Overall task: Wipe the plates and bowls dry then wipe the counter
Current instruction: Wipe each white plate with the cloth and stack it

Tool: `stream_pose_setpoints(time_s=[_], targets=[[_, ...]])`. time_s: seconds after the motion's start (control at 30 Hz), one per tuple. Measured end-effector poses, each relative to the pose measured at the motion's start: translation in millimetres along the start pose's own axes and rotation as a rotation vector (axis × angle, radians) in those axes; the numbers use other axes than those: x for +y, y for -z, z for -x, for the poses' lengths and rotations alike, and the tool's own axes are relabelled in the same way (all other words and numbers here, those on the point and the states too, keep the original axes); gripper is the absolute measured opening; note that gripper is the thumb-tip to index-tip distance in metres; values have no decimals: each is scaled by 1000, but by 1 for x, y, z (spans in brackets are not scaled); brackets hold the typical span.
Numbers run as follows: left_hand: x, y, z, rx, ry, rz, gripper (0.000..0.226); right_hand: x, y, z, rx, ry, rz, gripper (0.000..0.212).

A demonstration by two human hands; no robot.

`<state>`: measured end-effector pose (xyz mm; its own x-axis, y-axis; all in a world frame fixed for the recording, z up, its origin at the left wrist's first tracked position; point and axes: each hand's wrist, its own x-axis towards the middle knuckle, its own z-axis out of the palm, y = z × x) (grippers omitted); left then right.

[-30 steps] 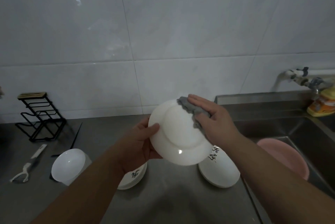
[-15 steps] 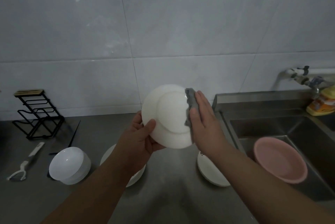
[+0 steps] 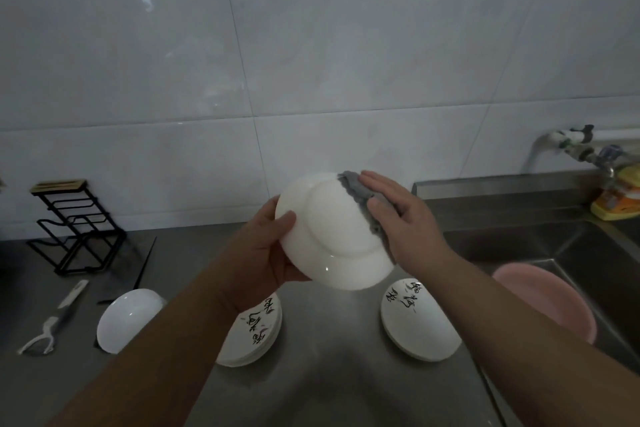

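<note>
My left hand (image 3: 266, 246) grips the left rim of a white plate (image 3: 329, 239), held above the counter with its underside toward me. My right hand (image 3: 401, 219) presses a grey cloth (image 3: 356, 191) flat against the plate's upper right edge, fingers straight. Below on the steel counter (image 3: 329, 340) lie a stack of white plates with black writing (image 3: 256, 329), partly behind my left forearm, and another such stack (image 3: 415, 322) on the right. A white bowl (image 3: 124, 319) stands at the left.
A black wire rack (image 3: 72, 229) stands at the back left, with a white peeler (image 3: 52, 322) in front of it. The sink (image 3: 571, 253) at right holds a pink basin (image 3: 550, 302). A tap (image 3: 585, 149) and yellow bottle (image 3: 620, 198) sit behind it.
The plate tilted and dropped slightly toward me. My right hand slid the cloth from the plate's right edge round to its upper right rim.
</note>
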<state>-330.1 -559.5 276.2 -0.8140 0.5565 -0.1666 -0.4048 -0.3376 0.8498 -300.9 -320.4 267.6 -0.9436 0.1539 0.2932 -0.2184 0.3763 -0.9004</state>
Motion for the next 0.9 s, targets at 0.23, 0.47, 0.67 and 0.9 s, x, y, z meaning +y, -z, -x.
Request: stream_pose_setpoints(time_s=[0.23,0.47,0.67,0.9], targets=[[-22,-6,-5,132,-127,170,47,3,-42,62,-16,4,208,87],[-33,-19,-8,156,-170,167,49,6,-36,30,145,-137,165,74],[-39,-28,-9,104,-194,202,52,-1,-67,73,131,-86,110,82],[-22,-24,-7,116,-82,199,49,13,-13,27,172,45,69,55]])
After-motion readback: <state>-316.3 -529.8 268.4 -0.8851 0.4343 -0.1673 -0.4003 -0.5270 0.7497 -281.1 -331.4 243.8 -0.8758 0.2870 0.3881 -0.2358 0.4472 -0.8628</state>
